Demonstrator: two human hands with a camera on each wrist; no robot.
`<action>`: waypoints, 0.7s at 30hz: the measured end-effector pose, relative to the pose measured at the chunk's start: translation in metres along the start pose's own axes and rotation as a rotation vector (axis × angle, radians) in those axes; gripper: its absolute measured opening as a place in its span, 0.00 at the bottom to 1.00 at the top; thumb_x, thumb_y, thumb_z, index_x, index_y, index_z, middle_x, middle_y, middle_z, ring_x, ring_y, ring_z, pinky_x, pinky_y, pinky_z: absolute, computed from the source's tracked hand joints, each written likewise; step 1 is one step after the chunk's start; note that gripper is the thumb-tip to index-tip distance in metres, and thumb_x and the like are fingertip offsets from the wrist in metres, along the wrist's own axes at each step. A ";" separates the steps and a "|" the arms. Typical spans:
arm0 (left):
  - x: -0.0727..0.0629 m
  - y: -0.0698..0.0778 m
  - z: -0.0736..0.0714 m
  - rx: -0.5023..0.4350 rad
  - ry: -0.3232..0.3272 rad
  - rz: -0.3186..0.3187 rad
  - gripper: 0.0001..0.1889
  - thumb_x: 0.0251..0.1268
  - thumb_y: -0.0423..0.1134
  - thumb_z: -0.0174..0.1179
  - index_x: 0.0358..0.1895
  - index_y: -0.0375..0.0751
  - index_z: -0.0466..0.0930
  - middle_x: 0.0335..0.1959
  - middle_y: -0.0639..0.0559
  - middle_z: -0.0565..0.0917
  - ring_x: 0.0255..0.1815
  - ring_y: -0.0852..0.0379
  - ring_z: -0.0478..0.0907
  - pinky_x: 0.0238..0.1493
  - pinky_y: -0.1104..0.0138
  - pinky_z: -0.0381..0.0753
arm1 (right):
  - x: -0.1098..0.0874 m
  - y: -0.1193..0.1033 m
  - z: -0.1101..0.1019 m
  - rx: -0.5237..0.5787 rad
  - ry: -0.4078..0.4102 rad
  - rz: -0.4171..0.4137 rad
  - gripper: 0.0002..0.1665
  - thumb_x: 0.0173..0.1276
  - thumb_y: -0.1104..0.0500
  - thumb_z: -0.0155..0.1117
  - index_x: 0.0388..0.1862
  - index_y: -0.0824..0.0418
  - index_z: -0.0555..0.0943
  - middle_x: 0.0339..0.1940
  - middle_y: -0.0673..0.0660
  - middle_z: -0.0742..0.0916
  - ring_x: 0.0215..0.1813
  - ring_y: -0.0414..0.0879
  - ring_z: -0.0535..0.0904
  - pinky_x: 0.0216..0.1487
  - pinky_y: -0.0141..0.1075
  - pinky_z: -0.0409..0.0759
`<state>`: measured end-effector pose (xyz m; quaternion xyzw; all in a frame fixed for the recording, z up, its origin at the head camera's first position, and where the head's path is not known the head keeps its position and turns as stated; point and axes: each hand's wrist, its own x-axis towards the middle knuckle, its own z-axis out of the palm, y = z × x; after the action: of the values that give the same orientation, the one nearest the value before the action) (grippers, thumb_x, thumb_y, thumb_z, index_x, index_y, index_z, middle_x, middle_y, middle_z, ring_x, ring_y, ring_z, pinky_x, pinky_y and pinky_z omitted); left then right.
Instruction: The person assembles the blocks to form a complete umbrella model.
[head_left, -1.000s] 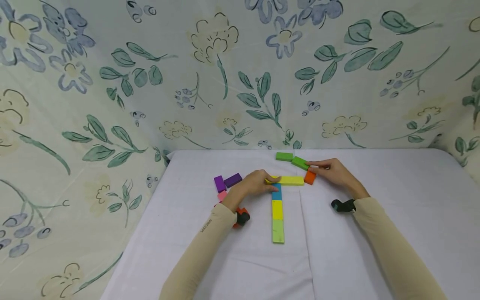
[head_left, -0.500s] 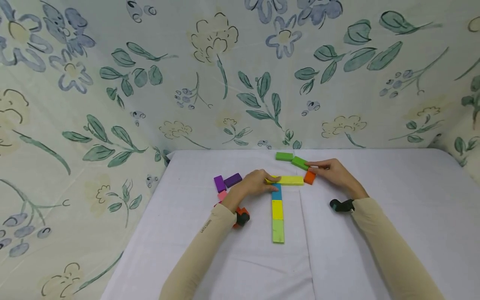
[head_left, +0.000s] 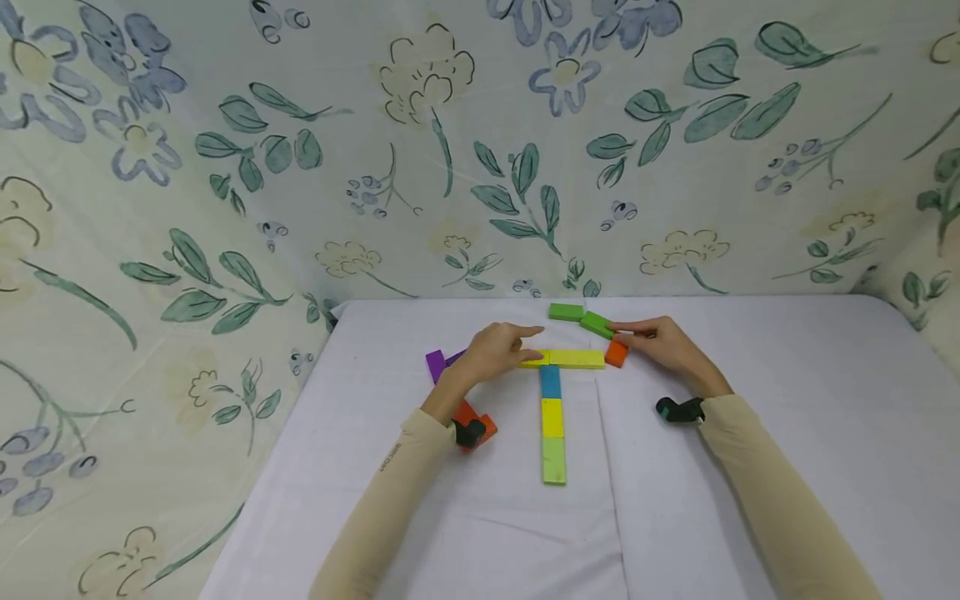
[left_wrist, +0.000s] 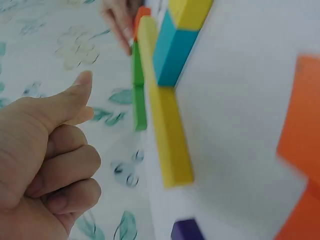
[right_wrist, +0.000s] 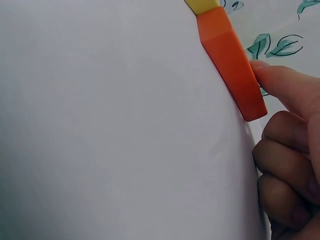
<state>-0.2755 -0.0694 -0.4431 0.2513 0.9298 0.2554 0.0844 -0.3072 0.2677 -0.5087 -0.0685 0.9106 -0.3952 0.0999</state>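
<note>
Currently, orange block (right_wrist: 230,62) touches right fingers (right_wrist: 282,82), grasp unclear; left fingers (left_wrist: 75,162) released, near yellow block (left_wrist: 171,137).

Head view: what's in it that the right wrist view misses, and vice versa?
Only head: left hand, blue block, green blocks, purple blocks, both sleeves.
Only right wrist: no extra object, just a close look at the right hand, its last three fingers curled, its thumb at the orange block's long side.
Both: right hand, orange block, at least the end of the adjoining yellow block, white cloth, floral backdrop.
</note>
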 end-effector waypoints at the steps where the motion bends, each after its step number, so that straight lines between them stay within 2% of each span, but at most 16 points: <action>1: -0.003 -0.004 -0.005 -0.009 0.032 -0.005 0.28 0.71 0.50 0.67 0.72 0.49 0.77 0.16 0.57 0.59 0.19 0.60 0.58 0.24 0.72 0.56 | 0.000 0.000 0.000 -0.003 -0.002 -0.002 0.31 0.76 0.38 0.62 0.70 0.51 0.80 0.59 0.63 0.82 0.48 0.53 0.71 0.43 0.40 0.66; 5: -0.019 -0.028 -0.020 0.001 0.171 -0.061 0.22 0.71 0.49 0.67 0.65 0.48 0.84 0.16 0.55 0.65 0.20 0.58 0.63 0.25 0.71 0.59 | -0.001 0.001 -0.001 0.001 -0.006 0.002 0.31 0.76 0.38 0.62 0.70 0.51 0.80 0.62 0.64 0.82 0.51 0.54 0.71 0.46 0.42 0.66; 9: -0.036 -0.055 -0.023 0.086 0.266 -0.155 0.17 0.67 0.48 0.71 0.57 0.51 0.89 0.25 0.52 0.81 0.29 0.56 0.74 0.32 0.68 0.71 | -0.002 0.002 -0.002 -0.002 -0.006 0.001 0.31 0.76 0.38 0.62 0.70 0.51 0.80 0.65 0.64 0.82 0.52 0.54 0.71 0.47 0.42 0.66; 11: -0.044 -0.066 -0.022 0.113 0.274 -0.203 0.17 0.64 0.49 0.73 0.54 0.52 0.91 0.35 0.50 0.87 0.37 0.54 0.79 0.39 0.64 0.78 | -0.002 0.003 -0.002 -0.005 -0.005 -0.002 0.31 0.76 0.38 0.62 0.70 0.51 0.80 0.64 0.64 0.83 0.51 0.54 0.71 0.46 0.42 0.66; 14: -0.051 -0.077 -0.019 0.118 0.260 -0.233 0.17 0.62 0.49 0.74 0.54 0.53 0.91 0.46 0.47 0.89 0.46 0.50 0.82 0.49 0.57 0.82 | -0.002 0.005 -0.003 -0.002 -0.002 -0.004 0.30 0.76 0.39 0.62 0.70 0.51 0.80 0.64 0.64 0.83 0.51 0.54 0.71 0.46 0.42 0.67; 21: -0.059 -0.088 -0.017 0.085 0.207 -0.245 0.18 0.61 0.47 0.76 0.54 0.53 0.91 0.48 0.46 0.89 0.47 0.48 0.82 0.52 0.55 0.81 | 0.000 0.004 0.000 0.020 -0.010 -0.009 0.31 0.76 0.38 0.62 0.70 0.51 0.80 0.69 0.65 0.82 0.53 0.55 0.72 0.49 0.43 0.66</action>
<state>-0.2668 -0.1725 -0.4727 0.1118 0.9671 0.2284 0.0079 -0.3076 0.2703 -0.5113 -0.0737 0.9058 -0.4043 0.1033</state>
